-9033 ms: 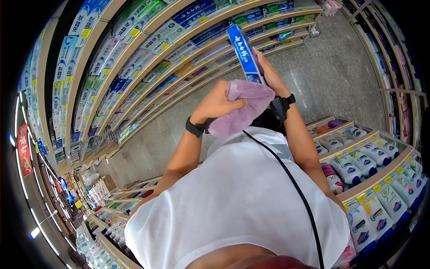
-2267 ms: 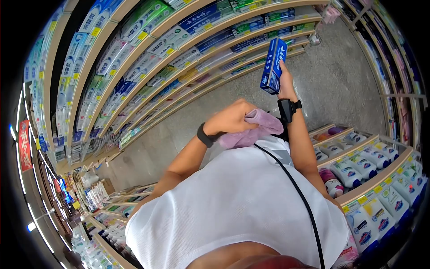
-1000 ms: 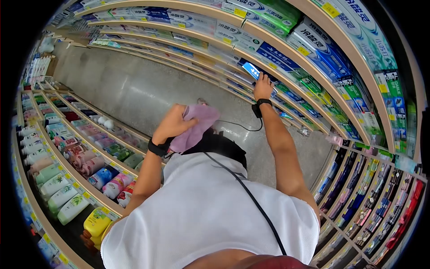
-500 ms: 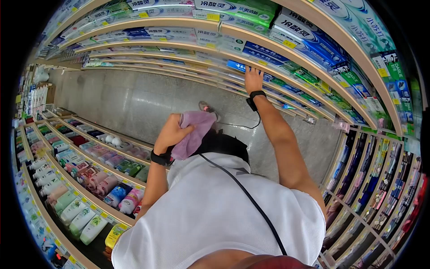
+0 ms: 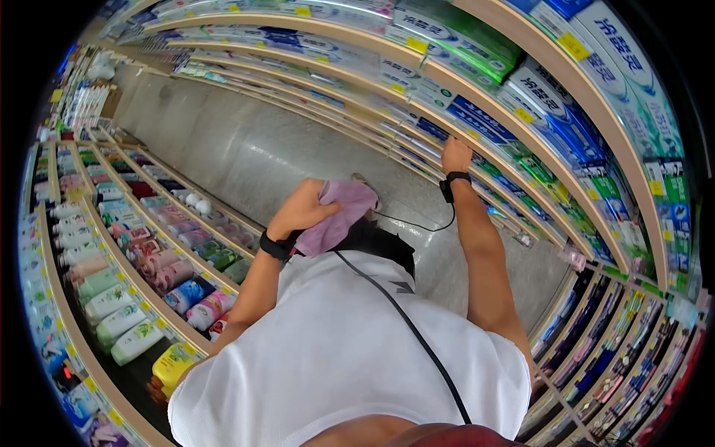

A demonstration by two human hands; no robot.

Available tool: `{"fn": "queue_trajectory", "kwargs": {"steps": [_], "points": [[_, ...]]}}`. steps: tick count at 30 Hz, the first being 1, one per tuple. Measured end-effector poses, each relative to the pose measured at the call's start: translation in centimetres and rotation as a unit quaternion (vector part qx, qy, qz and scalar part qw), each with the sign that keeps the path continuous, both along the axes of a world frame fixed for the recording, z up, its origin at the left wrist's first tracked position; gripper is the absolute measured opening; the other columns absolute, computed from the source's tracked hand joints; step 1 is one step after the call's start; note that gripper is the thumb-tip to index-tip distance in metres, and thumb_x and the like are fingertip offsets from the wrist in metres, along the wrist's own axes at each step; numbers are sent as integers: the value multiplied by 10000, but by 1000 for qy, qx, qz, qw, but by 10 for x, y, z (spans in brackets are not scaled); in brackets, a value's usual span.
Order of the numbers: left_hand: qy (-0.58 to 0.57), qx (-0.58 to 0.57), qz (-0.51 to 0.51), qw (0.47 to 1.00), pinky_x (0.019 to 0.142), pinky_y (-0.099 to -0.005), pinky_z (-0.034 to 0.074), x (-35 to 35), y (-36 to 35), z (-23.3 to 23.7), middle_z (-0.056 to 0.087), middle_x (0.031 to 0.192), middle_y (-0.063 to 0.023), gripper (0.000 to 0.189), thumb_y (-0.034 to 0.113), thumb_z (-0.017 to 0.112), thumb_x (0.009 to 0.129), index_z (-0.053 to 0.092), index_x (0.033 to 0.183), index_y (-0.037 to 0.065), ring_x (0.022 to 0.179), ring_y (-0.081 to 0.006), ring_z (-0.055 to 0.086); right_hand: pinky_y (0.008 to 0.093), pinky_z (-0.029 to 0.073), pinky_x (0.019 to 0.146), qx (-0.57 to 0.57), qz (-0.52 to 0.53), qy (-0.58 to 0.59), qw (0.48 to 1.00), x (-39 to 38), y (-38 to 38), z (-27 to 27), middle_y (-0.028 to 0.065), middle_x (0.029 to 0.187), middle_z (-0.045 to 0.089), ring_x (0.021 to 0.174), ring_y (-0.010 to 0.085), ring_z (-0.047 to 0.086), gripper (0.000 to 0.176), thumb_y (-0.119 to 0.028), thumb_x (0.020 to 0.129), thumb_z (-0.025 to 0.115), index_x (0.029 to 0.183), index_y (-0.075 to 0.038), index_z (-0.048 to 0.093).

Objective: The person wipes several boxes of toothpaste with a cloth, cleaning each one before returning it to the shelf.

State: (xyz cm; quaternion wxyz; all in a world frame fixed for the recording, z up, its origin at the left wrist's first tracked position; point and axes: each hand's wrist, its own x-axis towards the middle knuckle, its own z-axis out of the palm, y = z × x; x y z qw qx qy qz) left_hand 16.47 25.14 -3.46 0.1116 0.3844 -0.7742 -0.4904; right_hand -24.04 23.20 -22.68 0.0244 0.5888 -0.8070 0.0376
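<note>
My left hand is closed around a crumpled purple cloth, held in front of my body. On the right, my right hand reaches to a lower level of the toothpaste shelf. Its fingers go in among the boxes under a shelf edge and are mostly hidden, so I cannot see whether they grip anything. Dark blue toothpaste boxes lie on the level just above this hand. Both wrists wear black bands, and a thin black cable hangs near the right one.
Shelves of boxed toothpaste with yellow price tags curve across the top and right. Bottles line the shelves at left. Racks of small packaged goods stand at lower right. A grey floor runs between them.
The view has turned, so the shelves sit at a different slant. My right hand has gone deeper among the boxes; its fingers showed on a blue box before. The cloth stays in my left hand.
</note>
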Motion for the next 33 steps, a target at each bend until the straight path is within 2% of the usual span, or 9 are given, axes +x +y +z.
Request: {"fn": "queue_trajectory", "kwargs": {"steps": [4,5,9,20,25,26,28,30,33], "points": [[-4,1,26,1000,675,-329,499,5,2,17,669,734,-177,209,87,727,784,688,936,-51,643,-155,564,512,373,1056,-120,4,78,990,28,9,0,189,1251,619,1211,342,552,402,-153,896,556,1271,-8,580],[4,1,27,1000,677,-330,499,10,2,10,667,728,-173,214,90,729,783,685,934,-55,647,-150,563,526,224,1168,-16,-6,35,999,35,10,2,197,1450,457,1377,337,388,645,-204,867,606,1443,12,415],[26,2,35,999,687,-330,501,22,7,7,674,732,-158,228,95,728,785,682,943,-61,670,-132,570,522,121,1224,-59,-6,-21,998,76,24,-5,203,1578,284,1485,360,213,866,-288,787,697,1493,43,319],[36,-2,-20,999,668,-351,490,29,-59,5,666,724,-170,235,112,735,775,670,913,-66,650,-163,571,481,341,1138,-9,-33,-253,967,162,43,-7,285,1512,321,1375,444,366,743,-210,779,724,1385,93,420],[30,-15,-51,998,639,-385,470,43,-117,9,656,714,-180,246,142,758,768,665,881,-55,625,-218,559,442,323,1161,-115,-280,-398,866,113,-10,-59,366,1462,388,1355,468,410,868,-343,840,710,1454,126,314],[14,-44,-35,998,650,-378,478,51,-127,13,669,737,-180,246,144,761,770,673,896,-49,638,-226,574,433,309,1166,-137,-344,-494,787,113,-17,-10,361,1467,396,1376,456,396,894,-359,873,667,1485,138,246],[2,-75,-25,997,661,-371,486,74,-152,7,683,759,-180,247,145,765,773,682,912,-42,652,-233,590,435,312,1153,-226,-433,-481,728,59,-33,-81,325,1482,410,1367,437,422,829,-328,928,581,1521,108,200],[41,-84,16,995,682,-405,507,107,-176,-16,673,821,-248,300,195,757,763,680,936,-38,746,-423,626,425,341,1125,-292,-434,-361,772,39,-45,-92,319,1458,445,1333,421,463,768,-337,955,572,1521,70,250],[54,-6,8,998,739,-353,523,145,-214,4,726,886,-190,281,153,738,796,700,1008,-27,787,-304,686,385,386,1065,-354,-417,-462,699,36,-58,-74,265,1400,527,1270,388,524,631,-279,955,626,1448,45,401]]}}
